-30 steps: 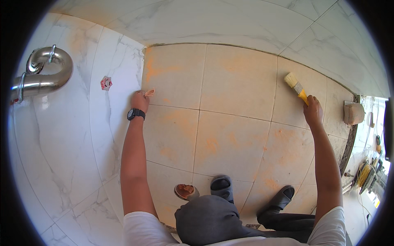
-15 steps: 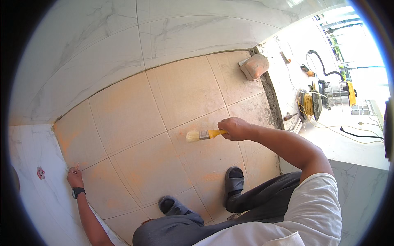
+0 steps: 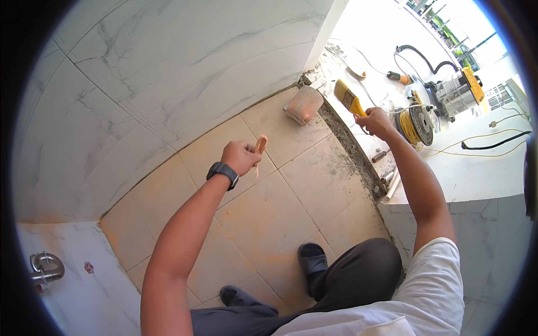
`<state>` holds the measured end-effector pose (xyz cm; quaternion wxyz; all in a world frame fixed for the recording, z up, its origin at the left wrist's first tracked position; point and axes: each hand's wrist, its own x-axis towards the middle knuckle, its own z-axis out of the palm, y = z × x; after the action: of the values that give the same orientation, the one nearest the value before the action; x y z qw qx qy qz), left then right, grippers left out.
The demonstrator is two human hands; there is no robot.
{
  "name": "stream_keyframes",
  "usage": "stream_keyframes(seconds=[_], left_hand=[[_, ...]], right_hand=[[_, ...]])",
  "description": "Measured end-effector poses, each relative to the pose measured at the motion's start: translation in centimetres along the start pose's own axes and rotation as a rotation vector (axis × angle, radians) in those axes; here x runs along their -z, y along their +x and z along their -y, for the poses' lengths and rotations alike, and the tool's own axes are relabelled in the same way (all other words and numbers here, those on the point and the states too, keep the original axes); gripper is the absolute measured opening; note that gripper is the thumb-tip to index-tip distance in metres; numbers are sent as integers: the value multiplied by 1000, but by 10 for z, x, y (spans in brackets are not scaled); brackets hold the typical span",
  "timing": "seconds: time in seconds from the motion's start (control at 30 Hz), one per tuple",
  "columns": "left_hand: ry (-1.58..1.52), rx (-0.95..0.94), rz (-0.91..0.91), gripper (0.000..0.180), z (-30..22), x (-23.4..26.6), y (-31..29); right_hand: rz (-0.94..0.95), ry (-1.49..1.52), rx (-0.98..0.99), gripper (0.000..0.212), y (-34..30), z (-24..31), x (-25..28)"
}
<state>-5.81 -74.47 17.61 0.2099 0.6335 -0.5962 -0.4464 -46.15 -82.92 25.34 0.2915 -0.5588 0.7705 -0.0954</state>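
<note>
Left hand (image 3: 240, 157): fingers pinching orange strip (image 3: 261, 144), maybe wood; right hand (image 3: 375, 121): fingers gripping yellow brush (image 3: 349, 99) near floor (image 3: 300, 185) right edge.

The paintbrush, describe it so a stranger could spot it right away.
Right of the tiled floor in the picture, find the right hand. It holds the yellow-handled paintbrush, tip toward upper left; unlike the round cable reel nearby, it ends in flat bristles.

Yellow flashing on the brush (image 3: 349, 99), orange glowing along the strip (image 3: 261, 144), black on the watch (image 3: 223, 172), beige tiled floor (image 3: 263, 215) smudged orange, pinkish-orange block (image 3: 305, 105) near its far corner, grey veins streaking the white wall (image 3: 168, 67)
</note>
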Motion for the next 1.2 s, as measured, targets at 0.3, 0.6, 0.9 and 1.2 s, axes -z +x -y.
stream_keyframes(seconds=[0.3,0.6,0.9,1.2], left_hand=[[-580,-92,133,47,-129,2,65],[423,-86,29,53,186,106,-237],[-142,1055,-431,59,214,-85,-623],[-430,1487,-892,26,-4,-326,-694]], right_hand=[[-501,14,158,71,-12,-24,33],[286,-440,744,23,-95,7,-128],[870,-667,1442,29,-312,236,-370],[800,-1101,1757,20,-312,256,-403]])
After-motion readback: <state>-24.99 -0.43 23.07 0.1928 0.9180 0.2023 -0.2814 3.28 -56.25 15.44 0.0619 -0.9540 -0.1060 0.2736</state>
